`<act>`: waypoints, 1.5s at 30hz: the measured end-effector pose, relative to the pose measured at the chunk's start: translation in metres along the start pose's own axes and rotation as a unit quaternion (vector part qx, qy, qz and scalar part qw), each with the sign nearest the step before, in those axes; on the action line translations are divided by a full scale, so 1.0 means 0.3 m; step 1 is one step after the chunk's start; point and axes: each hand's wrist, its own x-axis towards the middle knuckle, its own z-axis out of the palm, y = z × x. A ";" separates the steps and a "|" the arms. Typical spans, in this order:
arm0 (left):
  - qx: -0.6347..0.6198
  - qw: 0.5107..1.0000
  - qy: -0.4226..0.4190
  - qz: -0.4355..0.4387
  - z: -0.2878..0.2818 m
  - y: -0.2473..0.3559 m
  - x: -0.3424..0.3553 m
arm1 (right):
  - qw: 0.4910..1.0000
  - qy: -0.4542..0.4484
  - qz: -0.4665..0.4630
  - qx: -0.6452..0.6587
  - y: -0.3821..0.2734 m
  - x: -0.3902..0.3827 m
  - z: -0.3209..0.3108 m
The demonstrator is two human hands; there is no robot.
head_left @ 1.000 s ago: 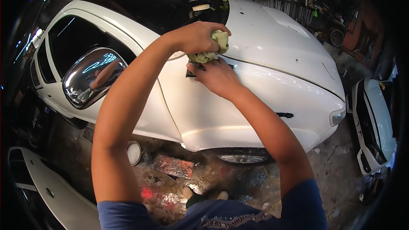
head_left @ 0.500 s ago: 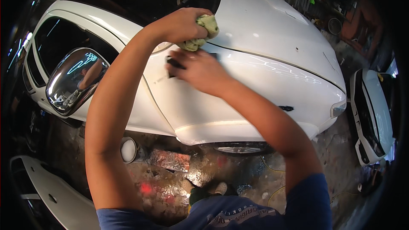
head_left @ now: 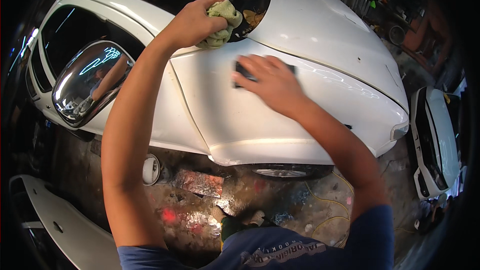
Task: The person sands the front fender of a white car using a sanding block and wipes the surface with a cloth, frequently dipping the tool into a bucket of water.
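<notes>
The left hand, at eleven o'clock in the view, has its fingers curled closely round a crumpled, pale yellow-green cloth beside the lower edge of the windshield; whether the cloth touches the car is unclear. The right hand, at one o'clock and motion-blurred, lies palm down with its fingers slightly spread and bent over a flat, black, rectangular block, gripping it against the glossy white metal front fender. The block sits at four o'clock from the cloth, well apart from it. A rounded, shiny chrome side mirror stands toward nine o'clock, a round, whitish open-topped bucket at eight, and a detached pale bumper at three
</notes>
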 end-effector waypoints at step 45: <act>0.279 0.935 0.182 0.120 -0.011 -0.148 -0.064 | 0.984 0.039 0.173 -0.030 0.013 -0.190 0.002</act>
